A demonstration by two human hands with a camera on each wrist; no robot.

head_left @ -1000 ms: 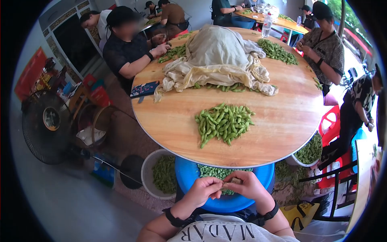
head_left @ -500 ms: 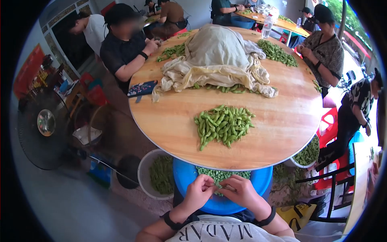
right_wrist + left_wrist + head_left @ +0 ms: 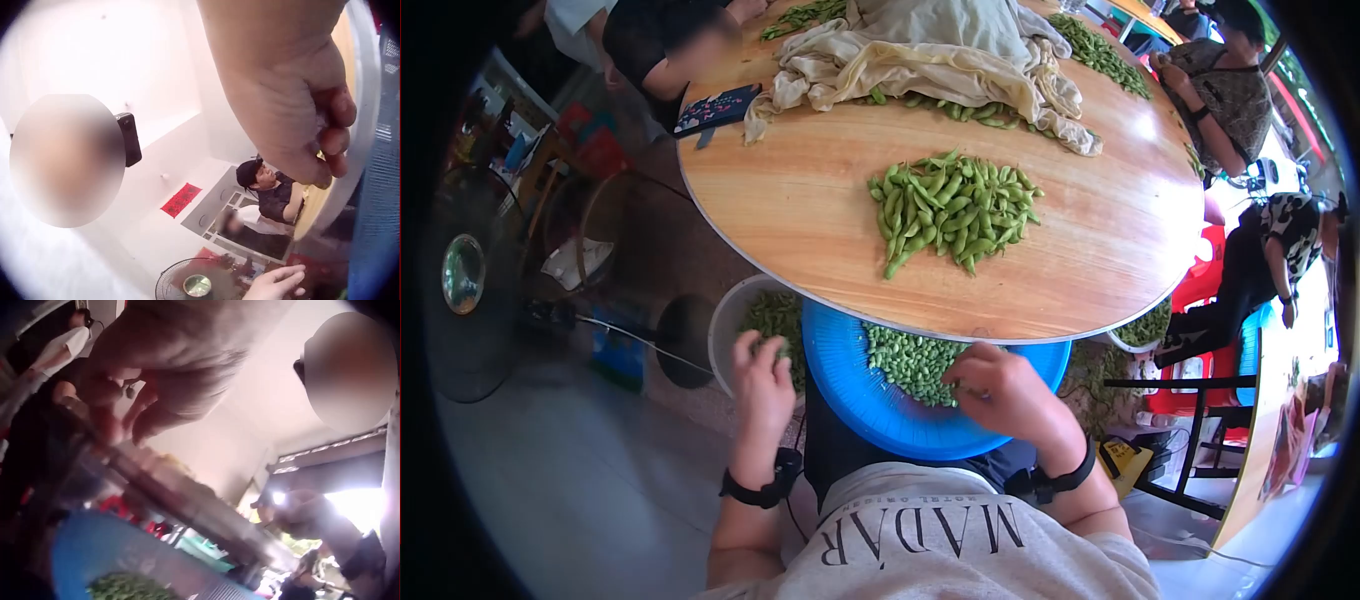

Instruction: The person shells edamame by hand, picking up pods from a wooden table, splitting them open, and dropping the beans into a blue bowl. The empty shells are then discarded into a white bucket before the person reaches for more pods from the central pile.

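Note:
My left hand [image 3: 763,390] is over the pale bucket [image 3: 726,330] of green pods or husks, its fingers spread and loosely bent. In the left wrist view a small greenish bit [image 3: 130,392] shows in the gap between the fingers. My right hand [image 3: 1005,390] is above the right part of the blue basin [image 3: 840,400], where shelled green beans [image 3: 912,362] lie. Its fingers curl inward in the right wrist view, and I cannot tell whether they hold anything. A pile of green soybean pods [image 3: 955,210] lies on the round wooden table [image 3: 800,230].
A beige cloth [image 3: 900,65] covers a mound at the table's back, with pods under its edge. A dark patterned notebook [image 3: 718,108] lies at the left edge. Another bucket [image 3: 1145,330] and a black metal frame [image 3: 1190,440] stand right. Other people sit around.
My hands were together over the basin and are now apart: the left has moved left over the bucket, the right stays over the basin. The head view has tilted down.

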